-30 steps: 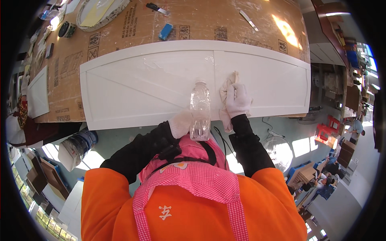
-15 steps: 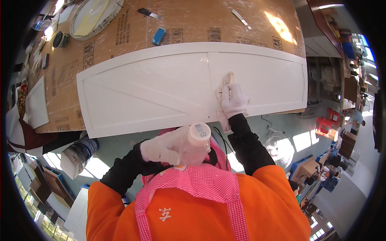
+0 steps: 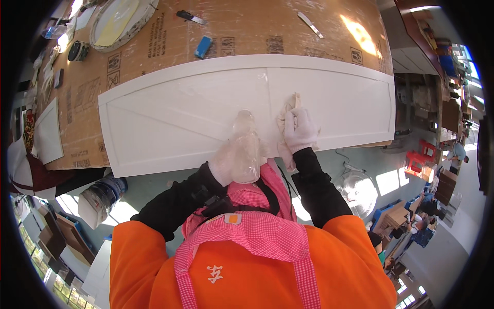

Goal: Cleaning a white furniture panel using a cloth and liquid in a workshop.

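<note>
A long white panel point(image 3: 180, 126) with raised frame strips lies in front of me. My left hand point(image 3: 224, 162), in a white glove, is closed around a clear plastic bottle point(image 3: 247, 160). The bottle is tipped over the panel's near edge, its base toward me and its top end pointing away; whether liquid comes out I cannot tell. On the panel, right of the middle strip, my gloved right hand point(image 3: 301, 130) is closed on a crumpled off-white cloth point(image 3: 282, 119). Part of the cloth hangs at the near edge.
The panel rests on a cardboard-covered table point(image 3: 170, 31). Beyond it lie a blue block point(image 3: 204, 46), a scraper point(image 3: 190, 17) and a knife-like tool point(image 3: 310, 24). A round tray point(image 3: 98, 36) and a dark jar point(image 3: 78, 51) sit far left. Buckets point(image 3: 103, 200) and a fan point(image 3: 357, 193) stand below.
My left hand has moved forward from my chest to the panel's near edge, and the bottle has gone from cap-up to tipped away from me. The right hand has barely moved.
</note>
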`<move>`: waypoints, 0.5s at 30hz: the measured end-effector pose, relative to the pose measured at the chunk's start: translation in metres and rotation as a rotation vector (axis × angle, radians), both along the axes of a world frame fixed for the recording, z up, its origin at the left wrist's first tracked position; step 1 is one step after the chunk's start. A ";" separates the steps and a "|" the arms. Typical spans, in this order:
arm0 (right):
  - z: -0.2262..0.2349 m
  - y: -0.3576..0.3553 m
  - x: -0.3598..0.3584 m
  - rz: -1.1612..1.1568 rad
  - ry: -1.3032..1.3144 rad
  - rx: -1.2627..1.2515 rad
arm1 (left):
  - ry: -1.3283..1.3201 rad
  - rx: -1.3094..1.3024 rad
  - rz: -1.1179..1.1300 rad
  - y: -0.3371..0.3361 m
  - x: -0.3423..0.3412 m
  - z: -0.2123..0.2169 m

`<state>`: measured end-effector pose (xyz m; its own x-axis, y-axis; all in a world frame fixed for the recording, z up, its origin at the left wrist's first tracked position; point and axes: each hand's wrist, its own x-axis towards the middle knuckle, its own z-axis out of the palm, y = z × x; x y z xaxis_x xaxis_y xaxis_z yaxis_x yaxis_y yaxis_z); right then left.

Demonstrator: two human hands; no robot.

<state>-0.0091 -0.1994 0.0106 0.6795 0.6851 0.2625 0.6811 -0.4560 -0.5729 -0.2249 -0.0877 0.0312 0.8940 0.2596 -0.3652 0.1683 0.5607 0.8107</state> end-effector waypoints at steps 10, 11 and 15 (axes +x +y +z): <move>-0.006 0.000 0.003 0.031 0.010 0.058 | 0.023 -1.131 0.092 -0.021 0.049 0.027; -0.004 0.003 0.001 0.041 0.015 0.063 | -0.005 -0.274 0.039 -0.018 0.035 0.006; 0.003 -0.002 0.002 -0.008 -0.003 0.030 | 0.084 -0.633 0.387 0.042 0.015 0.037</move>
<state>-0.0072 -0.2013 0.0140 0.6844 0.6712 0.2848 0.6788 -0.4440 -0.5849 -0.2098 -0.0462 0.0682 0.7439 0.2670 -0.6126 -0.0883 0.9479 0.3060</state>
